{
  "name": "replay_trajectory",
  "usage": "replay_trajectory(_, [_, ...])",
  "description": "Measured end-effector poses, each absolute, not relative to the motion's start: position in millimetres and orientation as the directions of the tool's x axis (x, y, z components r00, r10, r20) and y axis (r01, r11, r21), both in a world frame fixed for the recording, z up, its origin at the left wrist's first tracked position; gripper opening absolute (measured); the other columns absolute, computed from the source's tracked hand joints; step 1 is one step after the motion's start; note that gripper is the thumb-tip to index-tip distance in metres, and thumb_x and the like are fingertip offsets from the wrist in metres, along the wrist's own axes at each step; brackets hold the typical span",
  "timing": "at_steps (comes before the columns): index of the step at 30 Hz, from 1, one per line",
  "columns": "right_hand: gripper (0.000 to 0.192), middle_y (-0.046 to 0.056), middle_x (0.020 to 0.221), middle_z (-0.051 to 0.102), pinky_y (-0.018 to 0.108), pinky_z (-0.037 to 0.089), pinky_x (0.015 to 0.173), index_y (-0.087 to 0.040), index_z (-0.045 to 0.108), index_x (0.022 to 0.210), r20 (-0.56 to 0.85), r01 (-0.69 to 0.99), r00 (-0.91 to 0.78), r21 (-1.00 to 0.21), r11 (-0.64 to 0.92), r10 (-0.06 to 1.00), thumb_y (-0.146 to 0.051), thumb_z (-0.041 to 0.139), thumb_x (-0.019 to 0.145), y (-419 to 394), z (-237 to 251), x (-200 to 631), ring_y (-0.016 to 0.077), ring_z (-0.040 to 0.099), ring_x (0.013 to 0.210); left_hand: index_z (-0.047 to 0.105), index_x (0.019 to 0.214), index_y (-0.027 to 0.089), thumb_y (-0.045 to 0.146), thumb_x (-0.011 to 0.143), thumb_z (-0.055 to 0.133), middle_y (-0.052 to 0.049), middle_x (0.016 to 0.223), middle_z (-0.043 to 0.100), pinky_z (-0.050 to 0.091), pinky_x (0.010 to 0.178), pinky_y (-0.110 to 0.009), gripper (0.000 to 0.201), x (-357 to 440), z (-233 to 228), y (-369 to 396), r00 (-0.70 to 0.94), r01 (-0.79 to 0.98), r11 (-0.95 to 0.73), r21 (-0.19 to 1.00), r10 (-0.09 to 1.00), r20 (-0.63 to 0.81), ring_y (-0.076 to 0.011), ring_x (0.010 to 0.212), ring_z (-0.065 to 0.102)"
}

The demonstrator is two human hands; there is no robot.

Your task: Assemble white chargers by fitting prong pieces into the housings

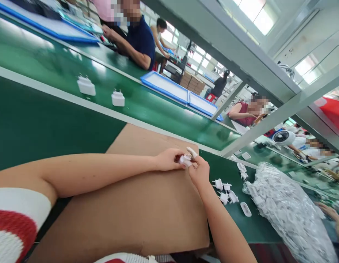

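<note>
Over the brown cardboard sheet (pixel 147 204), my left hand (pixel 171 159) and my right hand (pixel 199 171) meet. Between them is a small white plastic plug part (pixel 185 159), and the fingers of both hands are closed on it. White covers wrap the fingertips of my right hand. Just right of my right wrist, several loose white plug parts (pixel 224 191) with pins lie on the green bench. Beside them rests a white oval piece (pixel 245 209). The fingers hide much of the held part, so its exact shape is unclear.
A clear plastic bag (pixel 290 208) full of white parts bulges at the right. Two white plug adapters (pixel 118 98) stand on the green conveyor belt (pixel 158 113) beyond a pale rail. Blue-rimmed trays (pixel 166 86) line its far side. A slanting metal post (pixel 268 120) crosses the right. Co-workers sit across.
</note>
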State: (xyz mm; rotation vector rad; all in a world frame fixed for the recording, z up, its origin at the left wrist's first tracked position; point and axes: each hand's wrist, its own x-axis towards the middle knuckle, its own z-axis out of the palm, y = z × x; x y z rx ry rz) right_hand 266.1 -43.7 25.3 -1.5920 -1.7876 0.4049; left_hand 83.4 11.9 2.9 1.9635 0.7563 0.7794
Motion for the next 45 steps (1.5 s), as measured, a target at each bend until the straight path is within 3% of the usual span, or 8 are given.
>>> replay_trajectory(7, [0.071,0.018,0.135,0.06,0.046,0.055,0.094,-0.019,0.054,0.146,0.464,0.585,0.264,-0.774,0.242,0.846,-0.048,0.067,0.082,-38,-2,262,0.0296,0.064,0.109,0.076,0.095,0.019,0.04,0.076,0.072,-0.006,0.095,0.075,0.052,0.078,-0.032,0.029,63,24,72,0.385,0.508,-0.405,0.76,0.896,0.22,-0.0248,0.087,0.068])
replay_trajectory(14, [0.051,0.011,0.123,0.063,0.042,0.058,0.094,-0.024,0.064,0.135,0.345,0.439,0.167,-0.865,0.244,0.924,-0.037,0.065,0.085,-35,-11,258,0.0231,0.064,0.102,0.072,0.112,0.019,0.037,0.084,0.063,-0.014,0.121,0.073,0.051,0.089,-0.038,0.034,6,42,165,-0.072,0.756,-0.09,0.649,0.973,0.218,-0.0329,0.112,0.066])
replay_trajectory(21, [0.039,0.009,0.12,0.069,0.039,0.062,0.086,-0.026,0.074,0.12,0.34,0.388,0.135,-0.882,0.266,0.931,-0.033,0.065,0.083,-33,-17,263,0.0224,0.068,0.094,0.067,0.122,0.021,0.041,0.078,0.072,-0.016,0.121,0.073,0.053,0.092,-0.04,0.049,-13,22,180,-0.225,0.822,0.088,0.563,0.958,0.179,-0.0343,0.113,0.067])
replay_trajectory(27, [0.034,0.01,0.114,0.073,0.041,0.062,0.086,-0.024,0.077,0.113,0.326,0.345,0.098,-0.897,0.275,0.94,-0.036,0.065,0.083,-32,-12,262,0.025,0.071,0.097,0.036,0.157,0.01,0.056,0.086,0.062,-0.026,0.163,0.036,0.033,0.121,-0.054,0.088,-22,28,172,-0.307,0.853,0.11,0.51,0.896,0.32,-0.043,0.152,0.032])
replay_trajectory(33, [0.045,0.013,0.115,0.074,0.044,0.06,0.087,-0.02,0.077,0.113,0.304,0.335,0.165,-0.912,0.236,0.938,-0.045,0.064,0.078,-32,-4,268,0.0275,0.072,0.095,0.023,0.165,0.01,0.051,0.098,0.046,-0.017,0.175,0.011,0.001,0.131,-0.051,0.082,-68,36,152,0.011,0.95,-0.18,0.255,0.836,0.549,-0.0318,0.163,0.0])
replay_trajectory(40, [0.05,0.013,0.103,0.077,0.044,0.059,0.084,-0.017,0.075,0.112,0.31,0.425,0.249,-0.886,0.184,0.917,-0.047,0.063,0.074,-14,10,280,0.0277,0.072,0.086,0.046,0.156,0.02,0.038,0.094,0.055,-0.01,0.167,0.039,0.012,0.132,-0.045,0.065,-140,62,144,0.532,0.82,-0.571,-0.027,0.745,0.402,-0.0261,0.16,0.023])
replay_trajectory(43, [0.048,0.014,0.107,0.074,0.046,0.058,0.087,-0.017,0.073,0.113,0.473,0.65,0.191,-0.717,0.251,0.86,-0.047,0.058,0.078,-4,37,303,0.0302,0.07,0.095,0.047,0.154,0.011,0.031,0.095,0.051,-0.015,0.165,0.04,0.016,0.131,-0.047,0.063,-162,81,144,0.702,0.711,-0.66,-0.243,0.646,0.299,-0.0267,0.158,0.027])
replay_trajectory(45, [0.043,0.016,0.103,0.071,0.052,0.055,0.09,-0.018,0.073,0.112,0.632,0.861,0.07,-0.429,0.273,0.772,-0.041,0.055,0.081,-4,61,333,0.0343,0.066,0.101,0.047,0.153,0.005,0.029,0.097,0.048,-0.018,0.165,0.038,0.017,0.13,-0.048,0.061,-176,97,143,0.762,0.644,-0.662,-0.383,0.596,0.253,-0.027,0.157,0.027])
